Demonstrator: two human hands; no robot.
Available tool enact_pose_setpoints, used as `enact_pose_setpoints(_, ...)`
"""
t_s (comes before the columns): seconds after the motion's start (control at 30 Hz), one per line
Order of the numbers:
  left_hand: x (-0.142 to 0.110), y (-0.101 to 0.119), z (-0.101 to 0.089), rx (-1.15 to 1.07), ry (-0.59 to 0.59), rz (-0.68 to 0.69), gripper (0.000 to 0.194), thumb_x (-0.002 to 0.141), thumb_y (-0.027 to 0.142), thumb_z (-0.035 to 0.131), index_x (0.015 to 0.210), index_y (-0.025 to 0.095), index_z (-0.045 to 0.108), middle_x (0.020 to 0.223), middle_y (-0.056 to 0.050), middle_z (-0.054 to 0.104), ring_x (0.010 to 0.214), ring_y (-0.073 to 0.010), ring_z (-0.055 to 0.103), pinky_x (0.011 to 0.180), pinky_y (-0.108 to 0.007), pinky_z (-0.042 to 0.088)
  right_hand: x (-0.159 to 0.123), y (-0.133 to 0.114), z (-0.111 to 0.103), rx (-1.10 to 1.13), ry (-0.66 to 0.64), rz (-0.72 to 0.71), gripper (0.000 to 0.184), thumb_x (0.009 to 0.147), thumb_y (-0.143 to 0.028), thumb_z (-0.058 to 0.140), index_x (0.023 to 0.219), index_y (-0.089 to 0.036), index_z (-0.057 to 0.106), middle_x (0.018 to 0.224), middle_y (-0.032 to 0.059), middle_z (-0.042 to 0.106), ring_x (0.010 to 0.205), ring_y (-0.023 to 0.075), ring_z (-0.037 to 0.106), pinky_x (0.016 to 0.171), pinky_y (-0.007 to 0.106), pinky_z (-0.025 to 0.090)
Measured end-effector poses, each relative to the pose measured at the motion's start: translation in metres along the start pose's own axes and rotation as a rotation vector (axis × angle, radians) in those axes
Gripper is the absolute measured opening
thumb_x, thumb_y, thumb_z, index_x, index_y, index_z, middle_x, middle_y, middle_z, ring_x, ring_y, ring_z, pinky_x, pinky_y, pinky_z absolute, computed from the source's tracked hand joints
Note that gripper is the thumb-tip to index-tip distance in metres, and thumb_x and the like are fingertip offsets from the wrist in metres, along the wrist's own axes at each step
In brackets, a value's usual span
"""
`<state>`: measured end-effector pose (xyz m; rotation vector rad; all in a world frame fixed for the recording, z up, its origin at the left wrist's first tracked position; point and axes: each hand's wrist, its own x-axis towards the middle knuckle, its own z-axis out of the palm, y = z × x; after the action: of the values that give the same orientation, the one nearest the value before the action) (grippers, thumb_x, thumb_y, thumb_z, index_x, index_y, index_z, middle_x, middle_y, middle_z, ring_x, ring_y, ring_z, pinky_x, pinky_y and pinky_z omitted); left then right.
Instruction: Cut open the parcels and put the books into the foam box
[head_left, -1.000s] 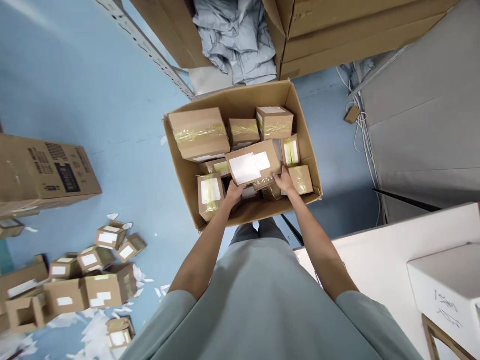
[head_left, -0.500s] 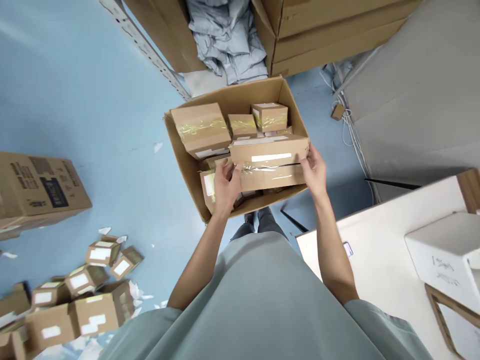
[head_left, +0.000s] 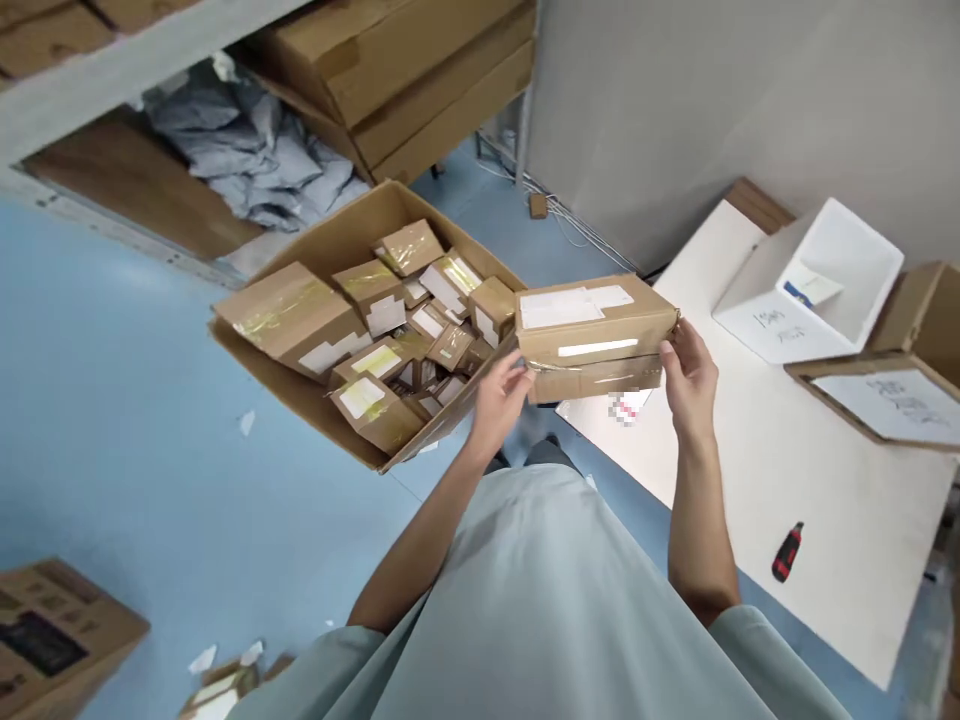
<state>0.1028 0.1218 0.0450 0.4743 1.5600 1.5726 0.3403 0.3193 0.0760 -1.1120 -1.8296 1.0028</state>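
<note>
Between the large open carton (head_left: 349, 230) and the white table (head_left: 750, 440), a taped cardboard box (head_left: 592, 338) is held raised in front of the wearer's body. Its upper face carries overlapping white labels; its near side shows a white strip and clear tape along a seam.

The left hand (head_left: 501, 400) pinches the box at its lower left corner, fingers bent. The right hand (head_left: 688, 378) grips the opposite end, thumb on the near side, remaining fingers partly hidden behind the edge.

Contents of the carton: numerous smaller boxes (head_left: 414, 247), most of them taped or labelled, lying at mixed angles. Behind it, grey bags (head_left: 262, 165) lie heaped on a shelf.

On the table: a red and black tool (head_left: 787, 552), a white bin (head_left: 780, 320) with handwriting on its side, and a small item beside the held box, blurred beyond identification. A printed carton (head_left: 67, 640) stands on the blue floor (head_left: 187, 500) at lower left.
</note>
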Motion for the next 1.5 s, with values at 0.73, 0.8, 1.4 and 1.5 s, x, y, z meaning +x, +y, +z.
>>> enact_pose_setpoints(0.73,-0.119,-0.15,0.33,-0.099,-0.48,-0.959,0.026,0.082,0.031,0.097,0.093,0.016,0.079,0.129,-0.024,0.081,0.133,-0.039,0.077,0.133,-0.055,0.049,-0.038,0.242,-0.239,-0.378,-0.182,0.263,0.06,0.099,-0.038,0.063,0.155,-0.015,0.068,0.177,0.0186,0.053,0.17,0.0439,0.041,0.141,0.071,0.028)
enact_pose_setpoints(0.8,-0.118,-0.133,0.312,-0.083,-0.546,-0.894,0.03,0.084,0.038,0.096,0.102,0.017,0.082,0.141,-0.021,0.08,0.133,-0.0381,0.078,0.131,-0.054,0.052,-0.043,0.234,-0.229,-0.342,-0.172,0.227,0.058,0.104,-0.042,0.062,0.154,-0.014,0.069,0.178,0.0194,0.052,0.171,0.042,0.039,0.142,0.068,0.027)
enact_pose_setpoints(1.4,-0.06,-0.088,-0.091,0.047,0.376,-0.252,0.045,0.094,0.049,0.081,0.129,0.02,0.077,0.147,-0.016,0.078,0.141,-0.0364,0.073,0.125,-0.054,0.056,-0.079,0.045,0.13,-0.195,-0.951,0.006,0.042,0.108,-0.041,0.064,0.144,-0.026,0.08,0.147,0.0112,0.081,0.138,0.0361,0.076,0.124,0.056,0.058)
enact_pose_setpoints(1.5,-0.043,-0.083,-0.169,0.191,0.534,-0.228,0.04,0.095,0.037,0.077,0.131,0.02,0.075,0.148,-0.015,0.076,0.148,-0.0354,0.067,0.132,-0.051,0.048,-0.092,0.024,0.216,-0.159,-1.066,0.064,0.041,0.107,-0.04,0.066,0.144,-0.026,0.079,0.144,0.0115,0.082,0.134,0.0338,0.079,0.121,0.054,0.06)
